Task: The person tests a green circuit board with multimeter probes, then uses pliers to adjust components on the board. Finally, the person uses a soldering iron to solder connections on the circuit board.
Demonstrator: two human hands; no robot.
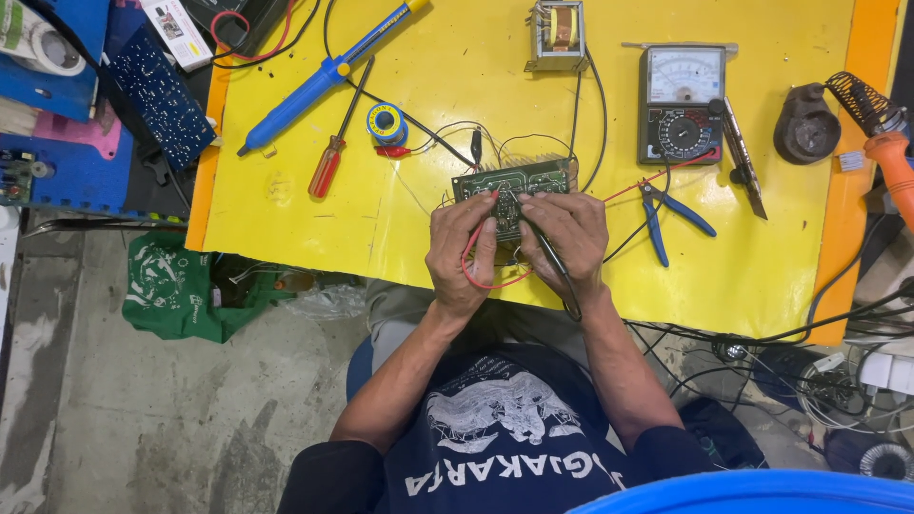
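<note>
A green circuit board (519,178) lies on the yellow tabletop (428,247), just in front of me. My left hand (461,252) grips a red test probe, its tip on the board and its red wire (476,276) looping below. My right hand (571,238) holds a black test probe (552,257) against the board, its black lead running toward my wrist. An analog multimeter (682,105) stands at the back right, linked by leads.
A small transformer (557,36) sits at the back. Blue-handled pliers (666,214), tweezers (741,157), a red screwdriver (328,164), a solder spool (387,122) and a blue desoldering pump (305,88) lie around. An orange soldering iron stand (871,119) is at the right edge.
</note>
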